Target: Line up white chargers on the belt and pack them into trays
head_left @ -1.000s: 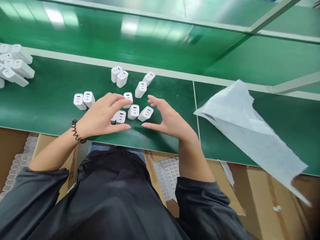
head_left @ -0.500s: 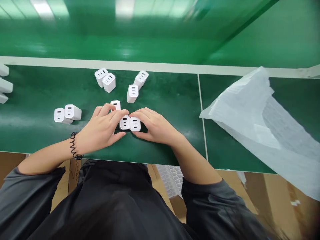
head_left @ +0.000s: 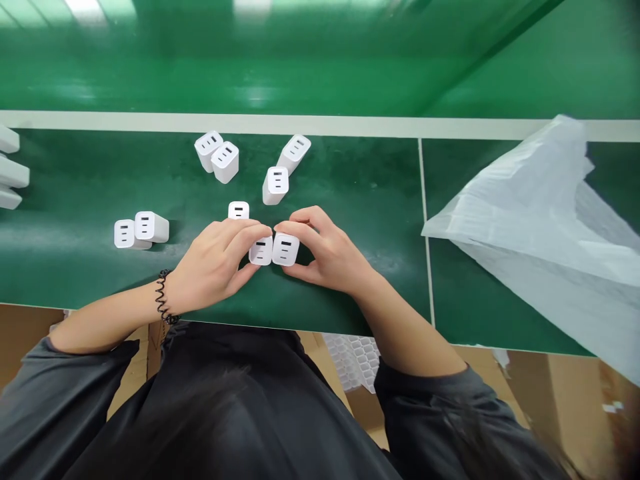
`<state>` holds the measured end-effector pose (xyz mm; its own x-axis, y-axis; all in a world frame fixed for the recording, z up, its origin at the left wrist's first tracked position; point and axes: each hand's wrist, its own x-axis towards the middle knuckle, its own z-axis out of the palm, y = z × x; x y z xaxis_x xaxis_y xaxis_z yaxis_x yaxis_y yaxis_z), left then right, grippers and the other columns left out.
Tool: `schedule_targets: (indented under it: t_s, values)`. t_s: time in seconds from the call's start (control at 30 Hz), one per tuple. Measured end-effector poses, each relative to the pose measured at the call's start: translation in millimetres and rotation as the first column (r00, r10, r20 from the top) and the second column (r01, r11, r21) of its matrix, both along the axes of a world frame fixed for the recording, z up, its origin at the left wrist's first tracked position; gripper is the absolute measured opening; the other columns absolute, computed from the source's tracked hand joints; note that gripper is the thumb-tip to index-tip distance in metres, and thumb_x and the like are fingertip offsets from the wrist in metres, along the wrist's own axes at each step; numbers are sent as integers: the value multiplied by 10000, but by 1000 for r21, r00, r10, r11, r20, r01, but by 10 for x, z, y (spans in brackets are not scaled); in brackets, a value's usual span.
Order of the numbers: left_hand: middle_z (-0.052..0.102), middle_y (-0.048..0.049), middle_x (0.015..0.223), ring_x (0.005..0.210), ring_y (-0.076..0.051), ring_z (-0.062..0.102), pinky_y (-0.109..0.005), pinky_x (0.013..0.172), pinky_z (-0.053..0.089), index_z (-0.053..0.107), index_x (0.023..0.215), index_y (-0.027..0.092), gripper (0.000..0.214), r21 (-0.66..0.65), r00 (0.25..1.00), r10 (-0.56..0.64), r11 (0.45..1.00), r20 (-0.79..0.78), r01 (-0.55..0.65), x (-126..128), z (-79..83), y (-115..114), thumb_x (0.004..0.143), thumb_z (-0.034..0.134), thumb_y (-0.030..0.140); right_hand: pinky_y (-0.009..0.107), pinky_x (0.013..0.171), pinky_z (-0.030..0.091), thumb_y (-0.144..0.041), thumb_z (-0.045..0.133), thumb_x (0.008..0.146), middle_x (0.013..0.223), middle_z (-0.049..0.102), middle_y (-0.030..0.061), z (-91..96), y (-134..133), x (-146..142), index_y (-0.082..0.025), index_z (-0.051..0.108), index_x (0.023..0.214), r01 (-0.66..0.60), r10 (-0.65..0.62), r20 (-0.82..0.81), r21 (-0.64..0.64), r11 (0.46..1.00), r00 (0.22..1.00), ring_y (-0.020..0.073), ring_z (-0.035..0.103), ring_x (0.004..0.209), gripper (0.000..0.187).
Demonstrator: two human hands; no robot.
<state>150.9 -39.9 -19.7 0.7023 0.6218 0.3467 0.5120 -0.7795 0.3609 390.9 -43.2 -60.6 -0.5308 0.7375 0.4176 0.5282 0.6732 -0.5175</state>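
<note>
My left hand (head_left: 220,257) grips a white USB charger (head_left: 261,251) between thumb and fingers, its port face turned up toward me. Beside it, a second white charger (head_left: 285,249) is pinched in my right hand (head_left: 330,257). The two chargers stand side by side with their edges about touching. Just beyond my left fingers is another charger (head_left: 239,210), its lower part hidden by the hand. Farther back on the green table stand a pair of chargers (head_left: 225,162) and, to their right, another pair (head_left: 276,185).
Left of my hands is one more pair of chargers (head_left: 151,227). Several white blocks (head_left: 13,172) are cut off at the left edge. A translucent white sheet (head_left: 525,200) drapes over the table's right side. Cardboard boxes (head_left: 540,387) lie below the front edge.
The whole view has shifted, so things on the table appear a little farther right. Both hands keep their chargers side by side; my right index finger has lifted off its charger.
</note>
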Motion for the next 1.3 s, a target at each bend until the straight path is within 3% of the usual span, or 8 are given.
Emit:
schedule_targets:
  t_s: [0.2,0.67,1.3]
  values:
    - [665,-105,1171,1072,-214,654,-334,842,538,443,1262,175,340,28,998,-4,1000,67,2,-18,-39,40,945,563,203,350,679,528,-228,632,821,1007,481,50,12,10,-2,-282,523,1233,9,-9,-16,25,1000,1000,197,537,825,429]
    - [662,-102,1201,1086,-213,663,-339,876,537,438,1285,183,358,17,999,-12,1000,53,11,-47,-34,36,943,543,181,389,741,538,-206,641,797,1019,489,51,-32,12,-34,-310,515,1260,19,-19,-40,10,1000,999,220,544,883,491]
    - [668,-94,1122,962,-223,640,-353,785,498,458,1253,186,352,-54,999,9,999,39,-7,-32,14,60,938,586,275,391,742,555,-220,659,797,1019,536,55,32,-3,6,-304,506,1265,57,-57,-19,10,998,998,227,581,881,499]
